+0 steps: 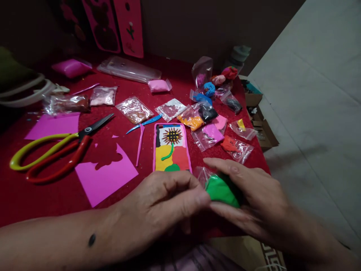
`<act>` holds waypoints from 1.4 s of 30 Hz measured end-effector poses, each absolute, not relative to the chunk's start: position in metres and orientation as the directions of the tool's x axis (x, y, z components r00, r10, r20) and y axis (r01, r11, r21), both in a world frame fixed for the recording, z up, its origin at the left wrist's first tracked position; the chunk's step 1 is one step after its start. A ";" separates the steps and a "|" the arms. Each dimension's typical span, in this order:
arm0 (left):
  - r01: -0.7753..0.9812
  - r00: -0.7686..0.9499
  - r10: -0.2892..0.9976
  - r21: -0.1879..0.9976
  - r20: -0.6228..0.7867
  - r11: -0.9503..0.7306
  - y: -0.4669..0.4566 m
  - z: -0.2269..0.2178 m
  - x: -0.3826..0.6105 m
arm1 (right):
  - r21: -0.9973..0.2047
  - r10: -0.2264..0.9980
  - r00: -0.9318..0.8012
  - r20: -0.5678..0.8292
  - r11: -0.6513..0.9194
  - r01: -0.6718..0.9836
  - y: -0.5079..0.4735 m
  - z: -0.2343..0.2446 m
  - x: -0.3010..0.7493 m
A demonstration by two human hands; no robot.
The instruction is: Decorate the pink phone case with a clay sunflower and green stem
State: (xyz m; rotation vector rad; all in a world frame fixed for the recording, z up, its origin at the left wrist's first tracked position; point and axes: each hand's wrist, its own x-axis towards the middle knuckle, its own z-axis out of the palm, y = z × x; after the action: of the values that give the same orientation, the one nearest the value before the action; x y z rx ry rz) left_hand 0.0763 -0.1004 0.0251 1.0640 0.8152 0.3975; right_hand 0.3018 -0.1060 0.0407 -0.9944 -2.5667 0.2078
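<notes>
A clear plastic bag of green modelling clay is between my two hands, near the front edge of the table. My right hand curls round the bag's right side, thumb below and fingers above. The fingertips of my left hand pinch at its left side. Just beyond my left hand lies a pink-edged phone case. Its surface bears a sunflower with a green stem over white, yellow and red patches; my left hand hides its lower end.
Scissors with yellow and red handles lie at left by cut pink paper. A pink modelling tool and a blue one sit beside the case. Several clay bags crowd the right. Boxes stand beyond the table's right edge.
</notes>
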 end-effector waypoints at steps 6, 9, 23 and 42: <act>0.045 0.617 0.678 0.879 -0.399 0.476 -0.101 0.019 0.076 | -0.311 0.706 -0.645 0.293 0.709 0.634 -0.106 0.037 0.301; -0.016 0.597 0.700 0.867 -0.391 0.498 -0.101 0.017 0.074 | -0.311 0.712 -0.654 0.257 0.701 0.641 -0.106 0.038 0.300; -0.218 0.680 0.619 0.699 -0.392 0.681 -0.094 0.016 0.074 | -0.341 0.703 -0.648 0.293 0.710 0.616 -0.098 0.039 0.298; 0.292 0.593 0.546 0.789 -0.593 0.540 -0.094 0.024 0.074 | -0.312 0.675 -0.703 0.225 0.734 0.604 -0.104 0.036 0.295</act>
State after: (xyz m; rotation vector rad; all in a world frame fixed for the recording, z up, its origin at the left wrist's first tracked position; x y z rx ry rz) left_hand 0.0738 -0.0942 0.0236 1.0295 0.9665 0.1822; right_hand 0.2954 -0.1044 0.0365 -0.9943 -2.6130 0.3069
